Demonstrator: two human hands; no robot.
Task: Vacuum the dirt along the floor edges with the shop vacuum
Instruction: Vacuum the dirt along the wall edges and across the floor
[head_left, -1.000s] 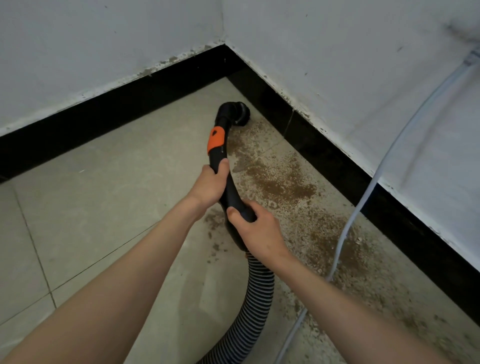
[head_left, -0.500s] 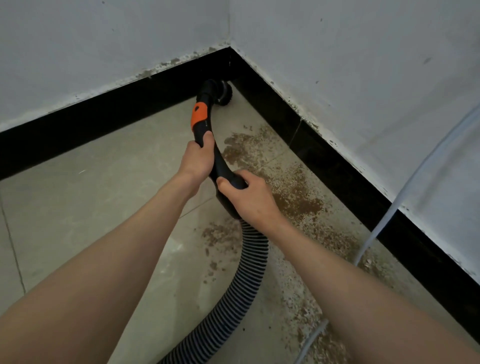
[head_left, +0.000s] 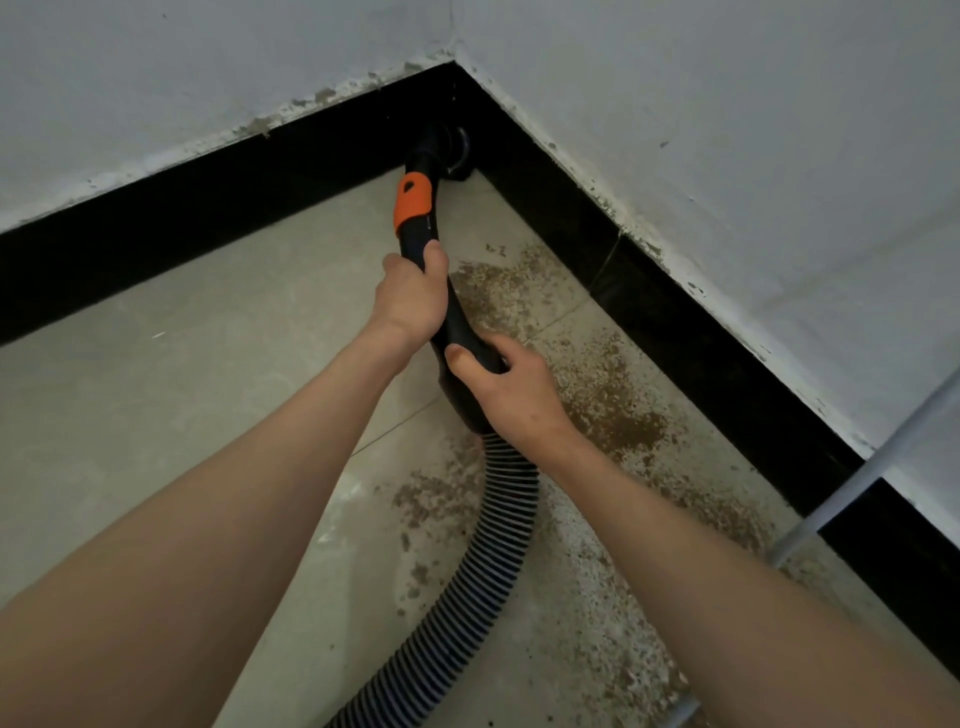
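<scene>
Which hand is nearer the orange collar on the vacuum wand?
Left. The left hand grips the wand just below the orange collar; the right hand holds farther down, near the ribbed hose.

nozzle (head_left: 448, 150) pushed forward, now in corner — closer

Black vacuum wand (head_left: 451, 317), orange collar, nozzle (head_left: 451, 151) in corner; brown dirt (head_left: 613, 410) along right baseboard.

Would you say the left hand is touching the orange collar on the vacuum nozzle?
Apart: the head view shows black handle between the left hand and the orange collar.
</scene>
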